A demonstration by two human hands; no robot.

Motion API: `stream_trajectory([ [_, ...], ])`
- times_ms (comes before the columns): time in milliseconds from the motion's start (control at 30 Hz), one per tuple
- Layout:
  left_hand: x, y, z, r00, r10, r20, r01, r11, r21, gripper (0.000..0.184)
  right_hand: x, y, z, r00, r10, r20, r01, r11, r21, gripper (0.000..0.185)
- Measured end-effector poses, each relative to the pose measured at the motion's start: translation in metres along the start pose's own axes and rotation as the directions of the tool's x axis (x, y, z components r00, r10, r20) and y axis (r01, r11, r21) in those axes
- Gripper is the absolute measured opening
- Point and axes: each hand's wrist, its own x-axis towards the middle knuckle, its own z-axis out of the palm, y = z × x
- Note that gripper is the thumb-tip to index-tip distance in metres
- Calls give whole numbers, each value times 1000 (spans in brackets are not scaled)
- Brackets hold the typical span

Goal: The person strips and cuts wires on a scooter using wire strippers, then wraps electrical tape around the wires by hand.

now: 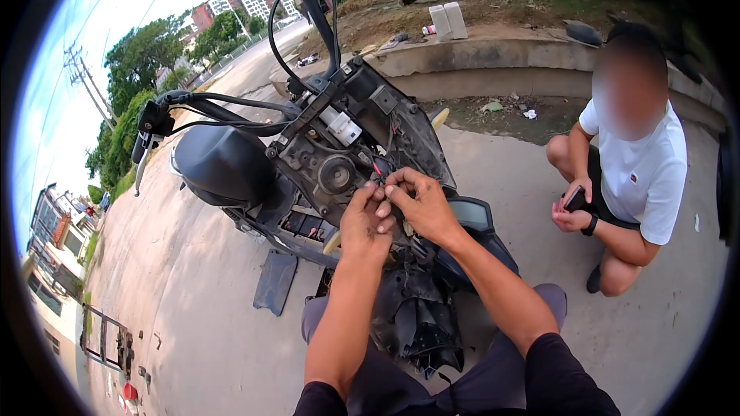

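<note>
1. Red-and-black wiring (377,169) lies just right of the round horn-like disc (336,175) on the exposed front of the scooter (297,160), its near end running in between the fingertips of both hands.
2. Left hand (366,217), below and right of the disc: thumb and forefinger are pinched together on the wiring, the other fingers loosely curled. Right hand (421,202), farther right of the disc, pinches in the same way, nearly touching the left. Which strand each holds is too small to tell.
3. A strand could slip or snap, I judge, if the hands pull apart too hard; the pinch is narrow and the lead looks short.
4. Mixing up strands seems possible too, since the fingers themselves cover the join. If any bare metal is there, which I cannot see, a stray touch could short it.
5. Above the disc, the white module (341,126) sits among brackets; a wrist or sleeve snagging nearby leads could tug them loose.
6. Farther above the disc, the handlebar (321,31) could swing if bumped, dragging the wiring with it.
7. Below and left of the disc, a loose dark panel (275,281) lies on the ground, where a misplaced foot might crack it.
</note>
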Motion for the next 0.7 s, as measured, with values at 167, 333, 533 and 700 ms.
stream_trajectory([
  [167, -9, -8, 11, 959, 281, 29, -281, 944, 171, 12, -6, -8, 3, 998, -38, -48, 28, 981, -191, 25],
  [333, -5, -23, 19, 883, 467, 52, -443, 789, 427, 21, -6, -11, 5, 997, -35, -69, 24, 987, -159, 26],
  [533, -3, -22, 12, 812, 545, 209, -540, 564, 625, 26, -5, 0, 7, 992, -82, -98, 70, 991, -115, 28],
  [700, -5, -17, 2, 824, 521, 222, -519, 537, 664, 33, -10, -15, 1, 991, -46, -128, 6, 954, -300, 27],
])
